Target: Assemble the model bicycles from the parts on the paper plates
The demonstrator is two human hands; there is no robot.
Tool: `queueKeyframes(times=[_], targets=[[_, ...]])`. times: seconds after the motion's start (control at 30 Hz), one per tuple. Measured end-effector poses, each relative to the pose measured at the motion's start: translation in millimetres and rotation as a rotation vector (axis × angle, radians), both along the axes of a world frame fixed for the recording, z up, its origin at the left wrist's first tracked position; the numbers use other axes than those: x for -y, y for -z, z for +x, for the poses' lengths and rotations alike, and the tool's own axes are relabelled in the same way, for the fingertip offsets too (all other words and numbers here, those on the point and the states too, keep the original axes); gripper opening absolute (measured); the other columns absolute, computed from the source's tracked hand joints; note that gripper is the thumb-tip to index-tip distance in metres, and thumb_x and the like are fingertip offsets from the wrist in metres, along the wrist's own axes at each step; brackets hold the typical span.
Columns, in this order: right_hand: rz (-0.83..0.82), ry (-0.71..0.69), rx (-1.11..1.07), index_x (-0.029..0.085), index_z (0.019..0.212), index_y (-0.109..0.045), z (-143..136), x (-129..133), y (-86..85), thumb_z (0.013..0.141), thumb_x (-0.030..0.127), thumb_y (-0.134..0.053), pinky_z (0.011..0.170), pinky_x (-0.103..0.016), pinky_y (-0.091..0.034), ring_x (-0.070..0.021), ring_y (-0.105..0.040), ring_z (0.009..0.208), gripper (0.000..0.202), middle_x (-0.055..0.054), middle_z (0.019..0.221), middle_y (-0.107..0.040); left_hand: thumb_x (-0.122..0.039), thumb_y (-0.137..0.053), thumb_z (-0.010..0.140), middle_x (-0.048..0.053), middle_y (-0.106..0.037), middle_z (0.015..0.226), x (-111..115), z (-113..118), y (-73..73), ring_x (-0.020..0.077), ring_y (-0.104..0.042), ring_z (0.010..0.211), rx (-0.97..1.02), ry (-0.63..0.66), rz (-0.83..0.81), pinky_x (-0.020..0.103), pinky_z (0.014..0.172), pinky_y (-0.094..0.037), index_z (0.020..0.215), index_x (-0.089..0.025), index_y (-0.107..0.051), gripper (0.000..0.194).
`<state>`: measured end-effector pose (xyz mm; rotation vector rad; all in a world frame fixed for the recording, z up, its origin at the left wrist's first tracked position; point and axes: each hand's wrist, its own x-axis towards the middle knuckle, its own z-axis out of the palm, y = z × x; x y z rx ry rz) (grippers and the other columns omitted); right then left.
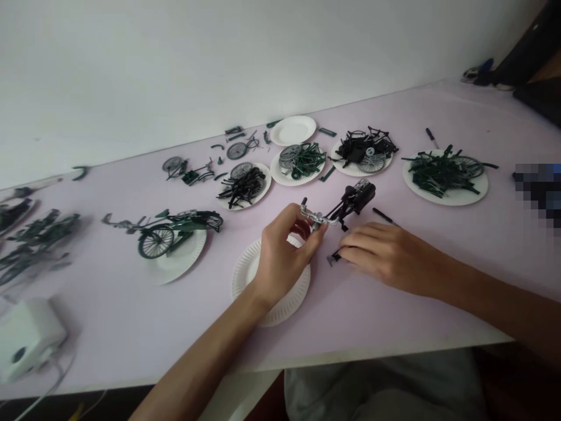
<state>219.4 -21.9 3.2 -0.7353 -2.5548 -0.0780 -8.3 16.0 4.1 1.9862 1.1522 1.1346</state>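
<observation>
My left hand (284, 245) pinches the front end of a black model bicycle (353, 199), just below its silver handlebar (318, 218). The bicycle's black rear part points away to the right, above the table. Close by on the right, my right hand (385, 257) has its fingers closed on a small black part with a grey end (335, 257); most of that part is hidden by the fingers. Under my left hand lies a white paper plate (245, 286), partly covered by the hand and forearm.
Paper plates with piled bicycle parts (243, 187) line the back, with another green pile (447, 172) at right. A green model bicycle (179, 229) rests on a plate at left. A black pen (383, 214) lies beyond my right hand. A white box (30, 339) with a cable stands front left.
</observation>
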Motion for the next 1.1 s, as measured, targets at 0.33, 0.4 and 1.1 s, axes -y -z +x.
queueKeyframes(times=[0.33, 0.4, 1.1], targets=[[-0.003, 0.021, 0.062, 0.016, 0.102, -0.071, 3, -3, 11.5, 0.097, -0.001, -0.052, 0.082, -0.039, -0.057, -0.0220, -0.068, 0.092, 0.025, -0.008, 0.099, -0.076, -0.035, -0.077, 0.093, -0.001, -0.065, 0.085, -6, -10, -0.8, 0.0136, -0.063, 0.076, -0.098, 0.035, 0.137, 0.026, 0.071, -0.052, 0.089, -0.021, -0.059, 0.023], [0.015, 0.003, 0.011, 0.016, 0.100, -0.070, 3, -3, 8.4, 0.097, 0.000, -0.054, 0.081, -0.039, -0.057, -0.0219, -0.068, 0.091, 0.022, -0.008, 0.099, -0.076, -0.035, -0.076, 0.094, 0.000, -0.068, 0.088, -9, -11, -0.3, 0.0147, -0.064, 0.078, -0.138, 0.026, 0.212, 0.028, 0.074, -0.051, 0.091, -0.021, -0.060, 0.021], [-0.203, 0.325, -0.437, 0.020, 0.134, -0.061, 22, -35, 12.6, 0.101, 0.032, -0.064, 0.101, -0.045, -0.061, -0.0274, -0.072, 0.118, 0.035, -0.012, 0.132, -0.072, -0.031, -0.071, 0.098, 0.001, -0.065, 0.074, -19, -38, -23.5, 0.0182, -0.060, 0.072, -0.646, -0.032, 0.851, 0.034, 0.071, -0.045, 0.082, -0.019, -0.054, 0.026]])
